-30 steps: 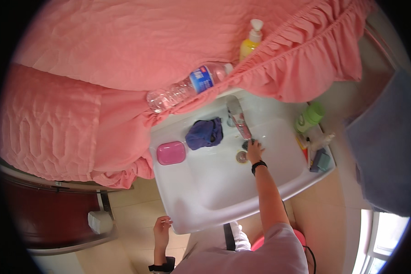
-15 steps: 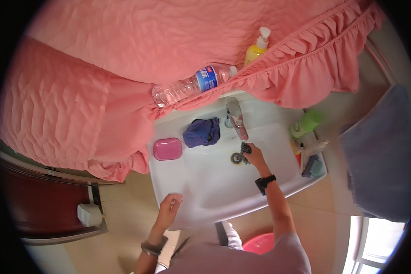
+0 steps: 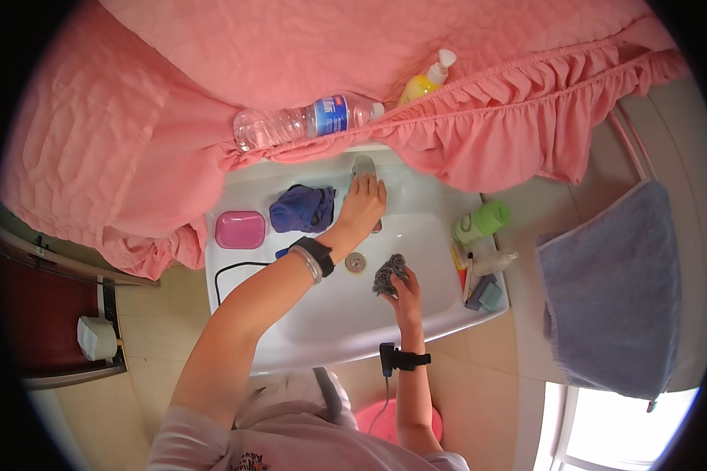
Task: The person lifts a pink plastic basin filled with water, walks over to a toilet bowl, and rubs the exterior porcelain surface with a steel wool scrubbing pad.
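My left hand reaches across the white sink to the metal faucet, its fingers closed over the top. My right hand grips a crumpled grey scouring pad above the basin, a little right of the drain. The pad looks like fuzzy steel wool. A bunched purple-blue cloth lies on the sink's back ledge beside the faucet, and left of it sits a pink soap box.
Behind the sink, a clear plastic bottle and yellow pump bottle rest among pink fabric. A green bottle and small items occupy the right rim. A grey-blue towel hangs at right. A black cable loops over the left rim.
My left hand has moved from the sink's front left edge up to the faucet. My right hand has drawn the grey pad away from beside the drain, nearer to me. The view has shifted.
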A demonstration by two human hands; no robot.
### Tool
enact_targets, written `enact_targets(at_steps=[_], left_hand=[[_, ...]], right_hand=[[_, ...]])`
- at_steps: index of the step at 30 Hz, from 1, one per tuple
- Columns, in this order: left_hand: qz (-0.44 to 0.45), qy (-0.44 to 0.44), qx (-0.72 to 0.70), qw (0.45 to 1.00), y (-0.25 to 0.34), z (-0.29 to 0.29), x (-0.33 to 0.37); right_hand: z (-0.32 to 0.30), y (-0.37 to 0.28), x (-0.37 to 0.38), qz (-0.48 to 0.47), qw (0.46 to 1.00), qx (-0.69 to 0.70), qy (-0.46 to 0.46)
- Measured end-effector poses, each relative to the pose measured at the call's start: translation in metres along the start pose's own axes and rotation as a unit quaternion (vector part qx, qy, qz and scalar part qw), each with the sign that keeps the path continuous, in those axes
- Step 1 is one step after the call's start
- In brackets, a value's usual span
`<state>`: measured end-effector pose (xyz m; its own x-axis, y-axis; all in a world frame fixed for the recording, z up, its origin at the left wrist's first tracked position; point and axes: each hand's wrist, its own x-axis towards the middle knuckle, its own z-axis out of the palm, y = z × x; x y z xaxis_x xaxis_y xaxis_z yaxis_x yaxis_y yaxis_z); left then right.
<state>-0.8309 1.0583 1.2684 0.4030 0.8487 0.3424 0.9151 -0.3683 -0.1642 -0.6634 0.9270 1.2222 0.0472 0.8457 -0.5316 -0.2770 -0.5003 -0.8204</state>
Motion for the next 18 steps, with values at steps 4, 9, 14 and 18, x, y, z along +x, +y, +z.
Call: enact_targets(at_steps=[4, 9, 14, 18], left_hand=[[0.025, -0.019, 0.045, 0.998, 0.010, 0.021, 0.013], [0.027, 0.023, 0.061, 0.998, 0.009, 0.029, 0.022], [0.056, 0.092, 0.079, 0.991, 0.001, 0.032, 0.020], [0.046, 0.076, 0.055, 0.994, -0.006, 0.029, 0.019]], right_hand=[[-0.018, 0.008, 0.012, -0.010, 1.000, -0.004, 0.012], [-0.027, 0.006, 0.027, -0.009, 1.000, -0.014, 0.006], [-0.012, 0.002, 0.034, -0.002, 1.000, -0.025, -0.019], [0.002, 0.002, 0.046, 0.001, 0.999, -0.027, -0.030]])
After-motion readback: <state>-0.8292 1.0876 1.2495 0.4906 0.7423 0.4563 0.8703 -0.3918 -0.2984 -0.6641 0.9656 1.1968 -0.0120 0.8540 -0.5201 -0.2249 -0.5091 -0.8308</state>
